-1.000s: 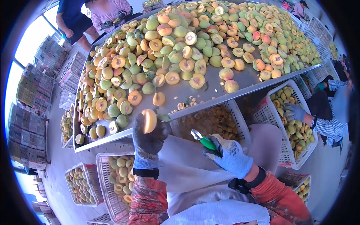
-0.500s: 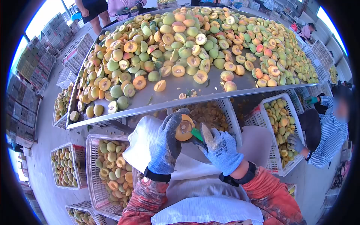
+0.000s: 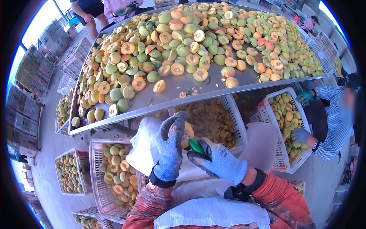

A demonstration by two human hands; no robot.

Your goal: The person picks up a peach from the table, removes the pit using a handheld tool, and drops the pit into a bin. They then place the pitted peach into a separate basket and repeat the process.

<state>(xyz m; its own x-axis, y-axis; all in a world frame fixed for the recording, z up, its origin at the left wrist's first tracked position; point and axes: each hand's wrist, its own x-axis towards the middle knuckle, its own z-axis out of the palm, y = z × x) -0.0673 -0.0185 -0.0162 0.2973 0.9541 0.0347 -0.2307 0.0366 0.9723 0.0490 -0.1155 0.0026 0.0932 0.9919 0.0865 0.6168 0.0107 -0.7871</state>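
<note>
My left hand [image 3: 170, 147], in a blue and grey glove, is closed around a cut yellow-orange fruit [image 3: 187, 131]. Wrapped round a green-handled tool [image 3: 197, 147] is my right hand [image 3: 221, 160], gloved the same way. The tool's end meets the fruit, and its tip is hidden there. Both hands are over my lap, in front of the metal table [image 3: 171, 100] heaped with halved fruit. Below and beyond them, a crate [image 3: 239, 131] holds small brown-orange pieces.
A crate of fruit halves [image 3: 93, 168] stands at my left, another [image 3: 305, 131] at my right. A co-worker in a checked shirt [image 3: 331, 114] reaches into the right crate. More people stand or sit behind the table. Stacked crates [image 3: 24, 95] line the left.
My left hand has turned, so the fruit shows edge-on instead of its cut face. My right hand has rotated and moved slightly down, its fingers wrapped round the green handle. The view has shifted slightly.
</note>
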